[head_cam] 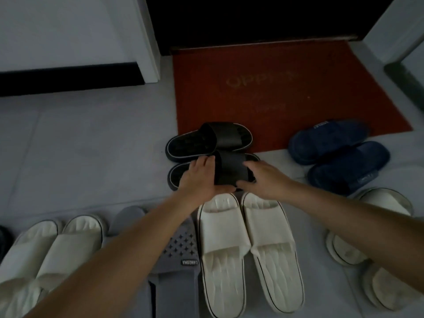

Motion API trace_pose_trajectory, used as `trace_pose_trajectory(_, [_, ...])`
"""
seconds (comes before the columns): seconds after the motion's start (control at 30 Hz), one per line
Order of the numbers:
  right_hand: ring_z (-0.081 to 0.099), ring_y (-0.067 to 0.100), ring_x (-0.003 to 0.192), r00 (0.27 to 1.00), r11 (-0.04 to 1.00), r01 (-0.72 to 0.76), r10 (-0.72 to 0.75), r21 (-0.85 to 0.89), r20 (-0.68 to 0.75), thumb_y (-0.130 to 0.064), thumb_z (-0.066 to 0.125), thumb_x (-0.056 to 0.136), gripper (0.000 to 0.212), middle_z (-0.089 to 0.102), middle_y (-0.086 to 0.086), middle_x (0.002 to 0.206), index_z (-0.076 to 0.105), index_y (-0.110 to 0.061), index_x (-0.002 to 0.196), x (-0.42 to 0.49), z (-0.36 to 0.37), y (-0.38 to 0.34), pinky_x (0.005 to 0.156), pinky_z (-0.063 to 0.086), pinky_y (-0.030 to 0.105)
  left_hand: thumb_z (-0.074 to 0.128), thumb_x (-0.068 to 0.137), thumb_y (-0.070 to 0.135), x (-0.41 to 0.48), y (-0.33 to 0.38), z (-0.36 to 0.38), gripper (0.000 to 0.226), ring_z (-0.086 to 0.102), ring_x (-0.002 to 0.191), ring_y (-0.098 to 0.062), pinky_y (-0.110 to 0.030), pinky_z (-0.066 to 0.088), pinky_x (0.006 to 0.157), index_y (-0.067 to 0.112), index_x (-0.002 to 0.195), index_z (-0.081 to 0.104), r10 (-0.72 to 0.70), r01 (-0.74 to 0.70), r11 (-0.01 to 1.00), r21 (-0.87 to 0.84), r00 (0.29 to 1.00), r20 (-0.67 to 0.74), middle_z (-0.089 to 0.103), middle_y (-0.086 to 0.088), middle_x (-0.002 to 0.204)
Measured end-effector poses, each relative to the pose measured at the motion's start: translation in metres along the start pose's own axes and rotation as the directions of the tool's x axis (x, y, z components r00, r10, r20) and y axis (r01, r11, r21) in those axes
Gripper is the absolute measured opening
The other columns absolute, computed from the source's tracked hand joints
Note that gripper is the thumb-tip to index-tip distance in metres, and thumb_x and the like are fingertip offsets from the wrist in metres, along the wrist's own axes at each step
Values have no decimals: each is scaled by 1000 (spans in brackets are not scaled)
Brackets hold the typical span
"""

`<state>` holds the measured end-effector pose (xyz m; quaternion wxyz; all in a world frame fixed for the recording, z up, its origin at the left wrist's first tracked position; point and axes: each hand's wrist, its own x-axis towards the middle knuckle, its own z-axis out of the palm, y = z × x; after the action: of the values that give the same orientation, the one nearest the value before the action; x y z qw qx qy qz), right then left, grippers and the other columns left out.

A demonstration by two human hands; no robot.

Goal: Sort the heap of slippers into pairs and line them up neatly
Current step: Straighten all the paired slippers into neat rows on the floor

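Slippers nearest the camera already stand in a row: a cream pair (250, 249), grey slippers (176, 251) and another cream pair (52, 246). The left hand (198, 177) and right hand (266, 180) both clasp the nearer black slipper (229, 171), which lies on the floor beside its mate (206, 140) at the red mat (275, 88). This pair, the navy pair (339, 152) and the cream slippers on the right (385, 283) seem still to need lining up.
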<state>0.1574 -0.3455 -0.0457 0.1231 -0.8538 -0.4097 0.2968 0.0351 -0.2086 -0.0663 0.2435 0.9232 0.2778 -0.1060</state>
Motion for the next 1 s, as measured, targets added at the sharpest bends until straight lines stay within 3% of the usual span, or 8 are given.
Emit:
trace_pose_trajectory(0.07, [54, 29, 113, 995, 995, -93, 93, 28, -20, -37, 61, 85, 51, 53, 14, 128, 46, -12, 126, 34, -5, -11, 92, 46, 36, 67, 73, 57, 19, -9, -7, 92, 36, 130, -32, -46, 39, 105, 15, 143, 24, 13, -12, 1000, 25, 999, -49, 34, -11, 143])
trace_pose_trajectory(0.2, [52, 33, 117, 955, 951, -291, 295, 105, -31, -37, 60, 86, 52, 50, 16, 130, 44, -12, 129, 66, -4, -25, 97, 46, 40, 61, 86, 27, 58, -23, -8, 55, 42, 123, -33, -46, 42, 101, 12, 134, 39, 8, -7, 999, 51, 1000, -27, 46, -14, 133])
trace_pose_trajectory(0.33, [51, 32, 115, 960, 960, -270, 274, 70, -62, -37, 63, 80, 55, 50, 15, 126, 44, -16, 127, 40, 8, -22, 98, 45, 43, 47, 90, 12, 80, -15, -1, 26, 47, 113, -34, -45, 46, 94, 7, 114, 55, 52, -48, 997, 65, 997, -59, 52, -16, 121])
trace_pose_trajectory(0.47, [51, 30, 113, 957, 961, -277, 278, 24, -82, -39, 62, 80, 61, 49, 10, 122, 38, -25, 134, 11, 6, 9, 97, 45, 41, 45, 88, 7, 90, -15, 2, 19, 57, 100, -32, -40, 48, 83, 5, 97, 62, 77, -83, 996, -23, 976, -205, 60, -15, 107])
trace_pose_trajectory(0.6, [53, 28, 113, 959, 980, -179, 195, 93, -208, -33, 60, 84, 43, 55, 10, 122, 50, -23, 125, 6, -21, 49, 94, 47, 41, 50, 87, 12, 93, 7, -19, 14, 57, 86, -31, -36, 47, 70, 4, 80, 60, 178, -187, 982, 9, 914, -364, 59, -14, 92])
trace_pose_trajectory(0.83, [56, 28, 111, 899, 970, -163, 223, 183, -377, -51, 54, 86, 62, 50, 12, 130, 37, -25, 140, -36, -134, 156, 90, 47, 35, 58, 81, 19, 95, 172, -47, 33, 44, 55, -17, -27, 33, 50, 14, 56, 38, 400, -414, 907, 76, 790, -465, 43, 2, 67])
trace_pose_trajectory(0.9, [58, 29, 107, 872, 953, -194, 277, 234, -404, -47, 53, 88, 57, 53, 14, 129, 41, -24, 138, -61, -165, 204, 93, 49, 40, 58, 83, 22, 96, 236, -31, 40, 38, 49, -13, -26, 26, 45, 18, 52, 32, 415, -438, 897, 55, 794, -445, 36, 5, 63])
trace_pose_trajectory(1.0, [61, 27, 102, 811, 921, -204, 349, 332, -469, -34, 54, 91, 44, 61, 13, 122, 50, -18, 132, -105, -204, 281, 83, 46, 30, 58, 84, 24, 94, 341, 10, 45, 36, 50, -13, -29, 26, 48, 20, 52, 27, 339, -404, 912, -67, 838, -428, 33, 5, 64])
